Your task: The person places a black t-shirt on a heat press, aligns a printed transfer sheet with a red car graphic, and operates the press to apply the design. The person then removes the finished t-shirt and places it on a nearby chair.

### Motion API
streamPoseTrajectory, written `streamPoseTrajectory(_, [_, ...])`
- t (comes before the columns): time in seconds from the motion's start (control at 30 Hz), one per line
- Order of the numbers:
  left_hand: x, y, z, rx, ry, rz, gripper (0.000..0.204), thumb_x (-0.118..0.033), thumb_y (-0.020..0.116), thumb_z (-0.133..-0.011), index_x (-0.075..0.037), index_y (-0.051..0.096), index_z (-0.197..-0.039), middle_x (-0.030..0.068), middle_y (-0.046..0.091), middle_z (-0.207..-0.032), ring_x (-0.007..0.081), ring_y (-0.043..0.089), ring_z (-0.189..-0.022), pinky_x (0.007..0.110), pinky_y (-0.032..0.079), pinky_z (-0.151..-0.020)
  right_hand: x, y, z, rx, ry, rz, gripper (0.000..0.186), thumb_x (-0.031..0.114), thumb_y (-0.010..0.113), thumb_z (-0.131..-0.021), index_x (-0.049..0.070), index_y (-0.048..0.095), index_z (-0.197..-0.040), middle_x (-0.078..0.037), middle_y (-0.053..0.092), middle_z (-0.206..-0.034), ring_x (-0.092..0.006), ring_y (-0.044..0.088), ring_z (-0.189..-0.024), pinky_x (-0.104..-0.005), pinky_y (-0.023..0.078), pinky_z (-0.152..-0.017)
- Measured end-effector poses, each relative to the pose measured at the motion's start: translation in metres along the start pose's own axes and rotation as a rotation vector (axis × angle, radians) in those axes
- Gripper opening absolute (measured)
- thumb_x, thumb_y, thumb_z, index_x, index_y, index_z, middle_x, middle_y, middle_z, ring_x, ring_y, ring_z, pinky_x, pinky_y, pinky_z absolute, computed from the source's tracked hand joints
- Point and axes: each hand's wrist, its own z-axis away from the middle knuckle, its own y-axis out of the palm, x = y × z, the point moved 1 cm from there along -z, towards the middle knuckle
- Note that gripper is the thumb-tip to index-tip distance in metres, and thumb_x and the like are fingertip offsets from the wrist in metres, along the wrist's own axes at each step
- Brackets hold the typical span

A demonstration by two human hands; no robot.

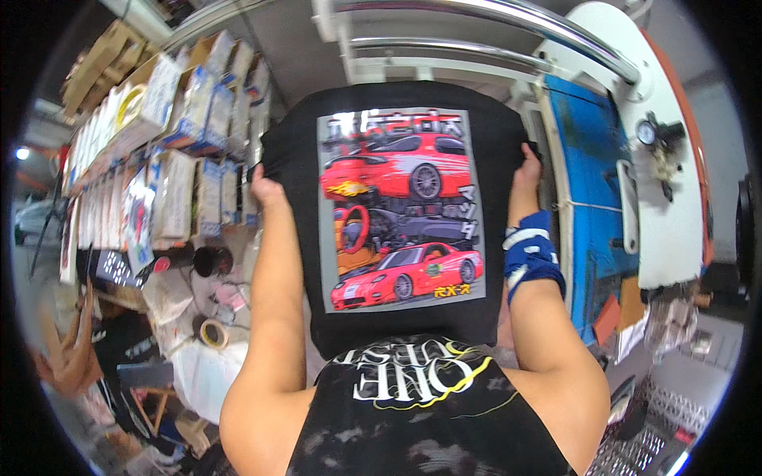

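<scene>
A black T-shirt point(492, 159) lies spread flat in front of me, with a large printed panel point(397, 210) of red cars on it. My left hand point(264, 190) grips the shirt's left edge. At the right edge my right hand point(525, 170) grips the cloth; that forearm wears a blue and white wrap point(530, 254). Both arms reach up from the lower edge, either side of the print.
Shelves of boxes point(182, 119) stand at the left, with tape rolls point(213, 333) and clutter on a bench below. A press with a chrome handle bar point(508, 24) and a white arm point(667, 159) with a gauge stands to the right, over a blue surface point(587, 159).
</scene>
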Motion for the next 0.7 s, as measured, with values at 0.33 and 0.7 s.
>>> streamPoseTrajectory(0.33, [-0.023, 0.003, -0.001, 0.002, -0.117, -0.045, 0.043, -0.027, 0.059, -0.097, 0.007, 0.07, -0.121, 0.0212, 0.07, -0.128, 0.0386, 0.064, -0.122, 0.053, 0.048, -0.111, -0.001, 0.011, 0.001, 0.099, -0.071, -0.103, 0.032, 0.006, 0.062, -0.096, -0.005, 0.066, -0.126, -0.018, 0.069, -0.128, -0.0357, 0.066, -0.118, -0.047, 0.05, -0.108])
streamPoseTrajectory(0.7, [-0.046, -0.041, -0.037, 0.151, 0.019, -0.045, 0.045, -0.022, 0.061, -0.096, 0.013, 0.063, -0.124, 0.02, 0.064, -0.134, 0.031, 0.059, -0.126, 0.043, 0.039, -0.117, -0.022, 0.035, 0.004, -0.024, -0.084, 0.04, 0.035, 0.009, 0.069, -0.092, -0.004, 0.068, -0.124, -0.017, 0.07, -0.127, -0.0331, 0.065, -0.117, -0.0438, 0.048, -0.11])
